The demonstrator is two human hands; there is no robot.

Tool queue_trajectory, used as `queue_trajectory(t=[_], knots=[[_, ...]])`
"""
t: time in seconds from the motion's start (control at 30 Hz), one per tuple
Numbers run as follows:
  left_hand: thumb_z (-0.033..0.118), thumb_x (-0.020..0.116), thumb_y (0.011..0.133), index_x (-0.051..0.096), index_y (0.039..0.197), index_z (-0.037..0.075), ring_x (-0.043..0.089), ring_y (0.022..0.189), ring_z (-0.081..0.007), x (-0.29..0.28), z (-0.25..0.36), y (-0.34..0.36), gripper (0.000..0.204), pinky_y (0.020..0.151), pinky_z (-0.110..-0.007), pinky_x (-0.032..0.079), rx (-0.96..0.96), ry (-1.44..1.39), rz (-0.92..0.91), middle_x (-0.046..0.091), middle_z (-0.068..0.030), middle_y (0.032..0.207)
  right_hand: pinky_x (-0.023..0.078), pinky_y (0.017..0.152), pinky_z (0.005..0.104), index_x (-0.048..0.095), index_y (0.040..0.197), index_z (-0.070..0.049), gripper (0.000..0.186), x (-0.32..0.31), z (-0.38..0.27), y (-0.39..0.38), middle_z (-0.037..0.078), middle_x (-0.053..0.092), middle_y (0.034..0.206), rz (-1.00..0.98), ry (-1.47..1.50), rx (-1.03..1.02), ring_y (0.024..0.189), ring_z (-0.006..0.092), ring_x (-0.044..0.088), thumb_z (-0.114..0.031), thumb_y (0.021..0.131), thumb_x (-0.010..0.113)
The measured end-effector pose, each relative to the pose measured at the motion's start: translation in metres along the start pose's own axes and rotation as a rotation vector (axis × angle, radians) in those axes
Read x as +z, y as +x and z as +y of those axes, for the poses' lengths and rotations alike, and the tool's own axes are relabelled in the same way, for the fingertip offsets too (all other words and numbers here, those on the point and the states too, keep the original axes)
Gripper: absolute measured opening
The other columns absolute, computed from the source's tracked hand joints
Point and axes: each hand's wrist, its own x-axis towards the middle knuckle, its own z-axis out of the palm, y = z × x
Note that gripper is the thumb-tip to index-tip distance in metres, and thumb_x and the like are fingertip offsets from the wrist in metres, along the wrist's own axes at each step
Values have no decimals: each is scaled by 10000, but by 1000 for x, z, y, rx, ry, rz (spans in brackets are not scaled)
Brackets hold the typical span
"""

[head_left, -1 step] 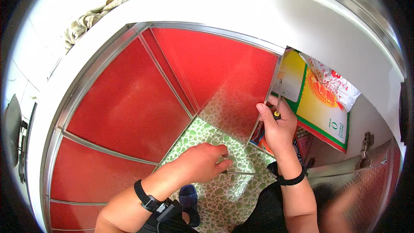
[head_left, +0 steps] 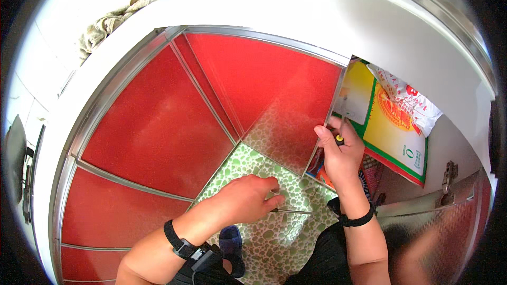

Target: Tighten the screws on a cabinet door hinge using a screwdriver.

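The left hand has fingers curled around a thin metal tool, above the green floor. The right hand grips a screwdriver near the right edge of the red panel.

Glossy red panels are shining within metal trim; a metal shaft is looking smooth, crumpled cloth matt.
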Motion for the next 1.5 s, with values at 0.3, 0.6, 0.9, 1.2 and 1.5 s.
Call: queue_trajectory(t=[0.3, 0.6, 0.9, 1.2, 1.5], knots=[[391, 625, 977, 669, 1099, 68, 682, 884, -423, -3, 0, -7, 348, 770, -506, 547, -59, 19, -3, 700, -234, 890, 541, 670, 271, 747, 1097, -36, 232, 1, -11, 0, 57, 700, 960, 40, 111, 54, 765, 137, 650, -133, 888, 775], [312, 677, 963, 684, 1053, 61, 689, 723, -382, -1, -1, -14, 268, 651, -466, 543, 37, -3, 91, 683, -212, 779, 542, 820, 321, 750, 1088, -57, 274, -3, -17, 9, 103, 749, 1004, 9, -120, -124, 902, 193, 714, -218, 873, 800], [289, 687, 957, 684, 1068, 58, 692, 694, -364, -3, 4, -14, 257, 626, -454, 539, 0, -40, 62, 683, -205, 743, 543, 848, 319, 751, 1110, -69, 284, 1, -12, 7, 109, 750, 1023, 16, 25, -27, 939, 204, 722, -186, 857, 805], [323, 682, 953, 684, 1081, 87, 701, 748, -390, -7, -3, -16, 268, 678, -466, 555, -26, 60, 41, 697, -211, 773, 535, 887, 326, 751, 1136, -76, 313, -4, -22, 10, 124, 762, 1070, -28, -33, 7, 983, 224, 730, -247, 875, 776], [324, 689, 947, 698, 1132, 66, 697, 737, -378, -9, 2, -25, 317, 681, -460, 544, -118, 106, -77, 695, -220, 782, 539, 866, 326, 755, 1120, -65, 301, -6, -17, 7, 130, 765, 1020, -5, -47, -32, 938, 215, 733, -207, 857, 789]])
